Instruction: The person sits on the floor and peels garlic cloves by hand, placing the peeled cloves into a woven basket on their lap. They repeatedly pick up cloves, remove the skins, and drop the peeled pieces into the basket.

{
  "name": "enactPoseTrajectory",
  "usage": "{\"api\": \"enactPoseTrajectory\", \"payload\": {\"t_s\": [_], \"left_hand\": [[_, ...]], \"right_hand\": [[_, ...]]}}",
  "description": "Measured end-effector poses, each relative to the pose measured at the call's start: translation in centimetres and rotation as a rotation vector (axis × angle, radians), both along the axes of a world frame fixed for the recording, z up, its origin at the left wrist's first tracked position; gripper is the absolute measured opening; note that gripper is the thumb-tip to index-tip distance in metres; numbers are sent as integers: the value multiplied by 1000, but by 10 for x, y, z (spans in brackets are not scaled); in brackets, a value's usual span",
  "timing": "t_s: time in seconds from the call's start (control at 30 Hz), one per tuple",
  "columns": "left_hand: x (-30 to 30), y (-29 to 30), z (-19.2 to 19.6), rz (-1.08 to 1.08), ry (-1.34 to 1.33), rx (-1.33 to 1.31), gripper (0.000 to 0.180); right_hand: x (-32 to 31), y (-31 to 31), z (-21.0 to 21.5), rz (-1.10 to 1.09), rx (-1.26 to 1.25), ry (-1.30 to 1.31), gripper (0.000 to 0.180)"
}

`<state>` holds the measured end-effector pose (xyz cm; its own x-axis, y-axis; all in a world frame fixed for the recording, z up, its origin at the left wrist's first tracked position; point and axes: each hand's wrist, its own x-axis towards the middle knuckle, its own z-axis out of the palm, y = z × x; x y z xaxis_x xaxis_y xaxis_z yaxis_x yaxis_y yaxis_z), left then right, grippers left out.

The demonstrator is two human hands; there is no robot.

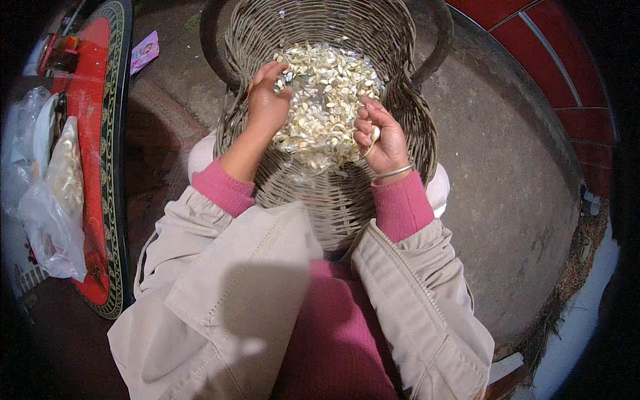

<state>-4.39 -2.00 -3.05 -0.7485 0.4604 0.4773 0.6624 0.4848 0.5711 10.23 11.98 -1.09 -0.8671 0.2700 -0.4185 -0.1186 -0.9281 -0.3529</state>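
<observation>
Pale pumpkin seeds (327, 77) lie in a loose heap, with thin translucent flakes among them, inside a woven wicker basket (320, 20) in front of me. Over the heap's left side is my left hand (268, 103), its thumb and fingers apart and slightly blurred; I see nothing held in it. My right hand (385, 137) is at the right side of the heap, palm turned up and fingers curled in. A pale pumpkin seed (375, 134) shows between its fingers and palm. How many more seeds it holds is hidden.
Dark curved handles (437, 40) rise at the basket's sides. To my left stands a red table (97, 67) with a patterned dark rim, bearing clear plastic bags (57, 213). A pink packet (145, 52) lies beside it on the floor. Red tiles (527, 40) edge the concrete floor (513, 180).
</observation>
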Motion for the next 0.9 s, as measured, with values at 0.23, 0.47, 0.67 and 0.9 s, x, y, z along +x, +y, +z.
{"api": "enactPoseTrajectory", "payload": {"t_s": [0.23,0.47,0.67,0.9], "left_hand": [[-9,18,-43,-247,-252,-431,18],[-11,13,-73,-271,-173,-584,18],[-18,7,-77,-376,-91,-640,25],[-19,3,-81,-463,-42,-617,27]], "right_hand": [[-1,-3,4,43,29,-53,21],[-4,-4,9,48,45,-103,19],[-6,-6,11,66,29,-89,19],[-6,-6,11,65,46,-122,20]]}}
